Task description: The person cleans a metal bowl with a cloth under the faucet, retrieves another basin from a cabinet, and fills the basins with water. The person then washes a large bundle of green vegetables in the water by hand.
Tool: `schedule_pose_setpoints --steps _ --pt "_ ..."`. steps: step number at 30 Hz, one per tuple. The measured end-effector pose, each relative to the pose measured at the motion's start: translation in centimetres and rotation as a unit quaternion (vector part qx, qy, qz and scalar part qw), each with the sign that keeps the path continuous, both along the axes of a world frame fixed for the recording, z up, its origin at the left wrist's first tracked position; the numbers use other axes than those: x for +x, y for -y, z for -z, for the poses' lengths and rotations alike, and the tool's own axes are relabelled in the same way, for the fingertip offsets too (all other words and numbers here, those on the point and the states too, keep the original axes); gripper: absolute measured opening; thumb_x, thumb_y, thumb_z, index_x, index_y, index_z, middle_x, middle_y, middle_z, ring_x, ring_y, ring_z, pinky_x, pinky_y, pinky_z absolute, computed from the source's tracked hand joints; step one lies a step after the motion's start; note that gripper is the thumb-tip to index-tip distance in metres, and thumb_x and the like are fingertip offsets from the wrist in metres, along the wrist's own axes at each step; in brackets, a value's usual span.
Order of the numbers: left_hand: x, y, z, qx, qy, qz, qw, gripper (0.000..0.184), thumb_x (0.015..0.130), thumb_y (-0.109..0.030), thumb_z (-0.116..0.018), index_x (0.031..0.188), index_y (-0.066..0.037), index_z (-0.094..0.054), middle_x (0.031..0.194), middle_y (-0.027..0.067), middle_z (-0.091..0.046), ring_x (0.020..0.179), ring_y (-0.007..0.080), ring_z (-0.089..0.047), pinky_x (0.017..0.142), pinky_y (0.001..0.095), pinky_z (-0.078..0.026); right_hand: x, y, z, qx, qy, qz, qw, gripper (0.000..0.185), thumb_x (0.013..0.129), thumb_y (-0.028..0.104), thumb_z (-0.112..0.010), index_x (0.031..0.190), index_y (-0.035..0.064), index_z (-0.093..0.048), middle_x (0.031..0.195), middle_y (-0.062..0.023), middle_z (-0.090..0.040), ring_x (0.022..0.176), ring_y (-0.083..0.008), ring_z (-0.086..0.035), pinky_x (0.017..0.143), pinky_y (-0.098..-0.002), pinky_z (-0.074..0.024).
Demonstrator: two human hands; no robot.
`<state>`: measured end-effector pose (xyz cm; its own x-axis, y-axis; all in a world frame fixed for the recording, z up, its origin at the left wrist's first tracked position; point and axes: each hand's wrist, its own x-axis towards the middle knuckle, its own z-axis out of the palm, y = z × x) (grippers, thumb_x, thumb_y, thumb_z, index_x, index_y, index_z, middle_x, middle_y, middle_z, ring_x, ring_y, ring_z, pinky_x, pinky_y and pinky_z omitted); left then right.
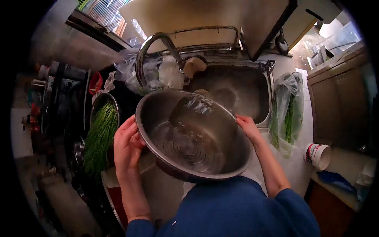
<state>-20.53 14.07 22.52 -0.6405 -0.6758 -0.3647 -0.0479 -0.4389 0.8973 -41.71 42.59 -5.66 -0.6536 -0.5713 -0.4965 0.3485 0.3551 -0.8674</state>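
Note:
A large metal basin (pixel 185 146) with some clear water in its bottom is held tilted in front of my body, near the sink's front edge. My left hand (pixel 128 144) grips its rim on the left side, thumb and fingers closed on the edge. On the far right side of the rim, my right hand (pixel 248 127) is closed on it too. Just beyond the basin lies the metal sink (pixel 252 93), partly hidden by it. The curved faucet (pixel 158 39) rises at the sink's left.
Long green stalks (pixel 102 134) fill a pot at the left. Crumpled plastic bags (pixel 169 73) lie by the faucet. A clear bag of green stalks (pixel 287 110) rests right of the sink, with a white tub (pixel 318 156) nearer me. Wooden cabinet doors (pixel 335 102) stand far right.

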Motion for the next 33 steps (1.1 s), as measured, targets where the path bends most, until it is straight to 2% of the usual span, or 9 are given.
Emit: schedule_pose_setpoints --steps 3,6,11,15,17,21,24,29,33 --pt "-0.8 -0.9 -0.8 0.006 -0.008 -0.020 1.000 0.039 0.088 -0.011 -0.056 0.123 0.006 -0.051 0.096 0.0083 -0.065 0.072 0.0105 -0.061 0.054 0.0210 -0.049 -1.2 0.2 -0.7 0.022 0.006 -0.048 0.999 0.037 0.093 0.018 -0.053 0.123 -0.0036 -0.056 0.112 -0.0096 -0.064 0.105 -0.0156 -0.055 0.093 -0.0277 -0.0402" --pt "-1.8 -1.8 -1.8 0.017 -0.027 -0.016 0.999 0.044 0.089 -0.012 -0.055 0.127 0.007 -0.046 0.100 0.0094 -0.064 0.074 0.0115 -0.062 0.056 0.0211 -0.050 -2.3 0.3 -0.3 0.008 0.029 -0.077 0.997 0.036 0.093 0.018 -0.053 0.122 -0.0030 -0.057 0.109 -0.0077 -0.065 0.101 -0.0146 -0.056 0.091 -0.0267 -0.0412" --pt "-0.8 -1.7 -1.4 0.029 -0.058 0.054 0.996 0.047 0.088 -0.010 -0.053 0.132 0.006 -0.042 0.106 0.0100 -0.063 0.080 0.0116 -0.061 0.062 0.0201 -0.051 -1.1 -0.1 -0.4 -0.036 -0.042 0.020 0.998 0.035 0.092 0.015 -0.054 0.123 -0.0029 -0.057 0.106 -0.0070 -0.064 0.098 -0.0131 -0.056 0.087 -0.0247 -0.0426" --pt "2.8 -1.6 2.3 0.003 -0.006 0.037 0.999 0.052 0.085 -0.004 -0.055 0.134 0.003 -0.041 0.113 0.0098 -0.061 0.092 0.0123 -0.062 0.072 0.0205 -0.051 0.5 -1.8 0.1 -0.014 -0.094 0.098 0.991 0.036 0.093 0.012 -0.053 0.126 -0.0028 -0.053 0.115 -0.0092 -0.062 0.108 -0.0136 -0.054 0.092 -0.0248 -0.0412" --pt "5.5 -1.3 5.1 -0.003 0.019 0.006 1.000 0.056 0.081 0.002 -0.057 0.135 0.003 -0.040 0.118 0.0095 -0.060 0.102 0.0146 -0.060 0.083 0.0235 -0.049 1.9 -1.6 -1.3 -0.062 -0.157 0.147 0.975 0.037 0.093 0.010 -0.054 0.127 -0.0025 -0.053 0.115 -0.0090 -0.062 0.105 -0.0130 -0.055 0.091 -0.0239 -0.0417" --pt "9.5 1.1 10.5 0.004 0.049 -0.033 0.998 0.052 0.083 0.006 -0.052 0.134 0.002 -0.043 0.118 0.0098 -0.060 0.103 0.0157 -0.060 0.086 0.0262 -0.049 2.9 0.6 -6.0 -0.074 -0.253 0.163 0.951 0.037 0.091 0.009 -0.055 0.126 -0.0030 -0.053 0.113 -0.0090 -0.063 0.100 -0.0124 -0.058 0.088 -0.0245 -0.0435" --pt "9.5 2.7 12.4 0.014 0.034 -0.004 0.999 0.050 0.084 0.006 -0.052 0.133 0.002 -0.044 0.118 0.0100 -0.060 0.103 0.0157 -0.060 0.086 0.0260 -0.049 1.7 1.1 -8.1 0.015 -0.319 0.121 0.940 0.037 0.087 0.012 -0.060 0.122 0.0008 -0.058 0.072 -0.0011 -0.058 0.063 -0.0080 -0.047 0.058 -0.0260 -0.0410" --pt "7.5 2.3 11.3 -0.018 0.017 0.023 0.999 0.049 0.081 0.003 -0.050 0.130 0.006 -0.046 0.122 0.0119 -0.058 0.107 0.0191 -0.058 0.094 0.0300 -0.045 0.3 -0.4 -9.1 0.055 -0.310 0.111 0.943 0.036 0.086 0.012 -0.060 0.120 0.0012 -0.059 0.070 -0.0010 -0.057 0.062 -0.0083 -0.047 0.058 -0.0260 -0.0410" --pt "7.0 2.2 9.6 0.009 -0.018 0.035 0.999 0.045 0.083 0.004 -0.051 0.127 0.005 -0.048 0.115 0.0113 -0.061 0.101 0.0167 -0.060 0.089 0.0281 -0.048 0.6 -1.3 -10.6 0.094 -0.231 0.081 0.965 0.035 0.086 0.011 -0.060 0.119 -0.0014 -0.059 0.074 -0.0013 -0.059 0.065 -0.0083 -0.049 0.061 -0.0250 -0.0421"
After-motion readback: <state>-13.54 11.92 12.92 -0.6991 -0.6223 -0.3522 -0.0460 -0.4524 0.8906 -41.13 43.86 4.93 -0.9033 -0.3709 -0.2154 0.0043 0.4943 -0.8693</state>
